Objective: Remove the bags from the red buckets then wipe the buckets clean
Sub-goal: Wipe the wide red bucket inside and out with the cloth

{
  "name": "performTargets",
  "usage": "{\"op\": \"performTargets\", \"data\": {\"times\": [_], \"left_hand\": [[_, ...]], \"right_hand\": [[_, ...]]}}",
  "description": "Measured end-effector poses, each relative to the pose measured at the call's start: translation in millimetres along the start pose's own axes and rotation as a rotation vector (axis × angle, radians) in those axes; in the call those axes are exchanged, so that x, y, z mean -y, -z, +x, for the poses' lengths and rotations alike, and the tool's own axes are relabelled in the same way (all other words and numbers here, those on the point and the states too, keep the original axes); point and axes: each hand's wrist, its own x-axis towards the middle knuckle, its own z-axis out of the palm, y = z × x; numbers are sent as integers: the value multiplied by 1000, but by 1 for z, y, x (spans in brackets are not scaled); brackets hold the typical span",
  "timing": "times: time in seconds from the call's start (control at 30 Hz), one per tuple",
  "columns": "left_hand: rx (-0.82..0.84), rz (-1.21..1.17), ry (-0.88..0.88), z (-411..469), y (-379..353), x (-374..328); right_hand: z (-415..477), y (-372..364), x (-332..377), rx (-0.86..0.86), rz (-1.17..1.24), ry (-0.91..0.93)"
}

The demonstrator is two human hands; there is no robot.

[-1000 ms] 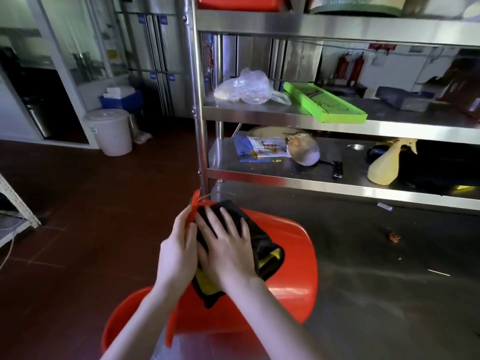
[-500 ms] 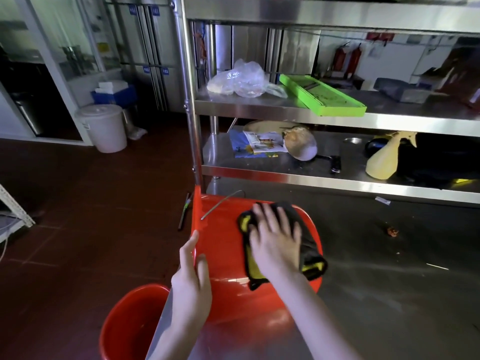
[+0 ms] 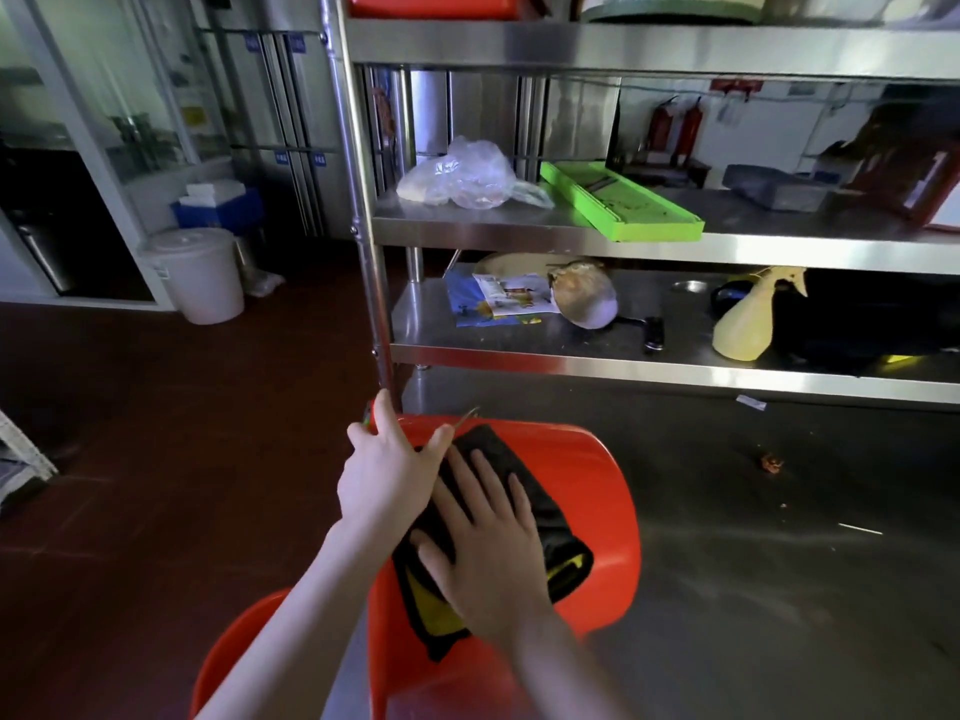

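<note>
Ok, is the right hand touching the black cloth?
Touching. The head view shows the right hand flat on the black cloth, fingers spread, pressing it against the red bucket.

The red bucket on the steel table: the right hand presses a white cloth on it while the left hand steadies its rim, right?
Not quite: the head view shows the cloth is black and yellow, not white. The right hand does press it on the red bucket while the left hand steadies the rim.
</note>
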Motion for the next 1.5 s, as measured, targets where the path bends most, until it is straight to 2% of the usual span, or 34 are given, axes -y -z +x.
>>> {"op": "performTargets", "data": {"times": [0.13,0.23,0.3,0.37,0.43,0.57,0.63,0.7,0.87,0.93,1.03,1.2,1.3,1.4,1.5], "left_hand": [[-86,-52,-58,-9,-2,11],[-155,-242,-110,-20,-5,24],[-207,-322,-171,-34,-8,31],[-254,-349,-247,-47,-14,38],[-265,-366,-295,-57,-22,46],[-216,-449,-256,-56,-23,63],[-204,-460,-261,-53,-19,71],[-200,-455,-276,-54,-18,77],[-186,-459,-287,-75,-25,86],[-196,-471,-304,-86,-27,91],[-240,-504,-311,-99,-31,97],[-277,-489,-319,-99,-36,106],[-279,-516,-313,-100,-29,117],[-242,-552,-277,-100,-23,126],[-187,-571,-297,-104,-20,130]], "right_hand": [[-8,13,-63,-1,-70,-266],[-6,24,-108,49,-88,-448],[5,25,-116,103,-58,-500],[17,20,-97,118,-69,-434],[27,12,-55,105,-91,-282],[40,-4,20,22,-28,52],[45,-3,19,20,-32,110],[44,1,-2,25,-66,53],[29,14,-88,53,-122,-454],[24,19,-108,56,-58,-544],[24,20,-94,27,-92,-495],[43,8,14,-31,-63,3],[46,0,42,-4,-4,133],[40,5,13,-11,-67,47],[41,15,-44,37,-156,-260]]}}
